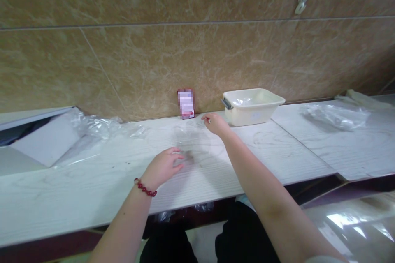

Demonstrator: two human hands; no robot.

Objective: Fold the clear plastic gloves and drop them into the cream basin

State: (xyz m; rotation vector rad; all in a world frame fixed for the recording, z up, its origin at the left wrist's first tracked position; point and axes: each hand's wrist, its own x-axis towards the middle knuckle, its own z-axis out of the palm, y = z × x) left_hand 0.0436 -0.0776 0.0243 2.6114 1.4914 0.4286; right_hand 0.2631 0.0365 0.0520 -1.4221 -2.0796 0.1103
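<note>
My left hand (165,166), with a red bead bracelet (145,188) at the wrist, is over the white tabletop, its fingers apart and holding nothing visible. Farther back, my right hand (215,124) is closed, fingertips curled together, just left of a cream plastic bin (254,111). What it pinches, if anything, is too small to make out. Between the hands lies a faint, see-through sheet of clear plastic (191,135), its outline hard to follow. A phone (186,104) with a red edge leans upright on the wall, behind and left of my right hand.
Crumpled clear plastic bags (100,126) and an open white box (47,144) occupy the left side. More clear plastic (338,116) lies at the far right. A tiled wall (148,65) bounds the back of the white tabletop (105,189). Dark compartments show below its front edge.
</note>
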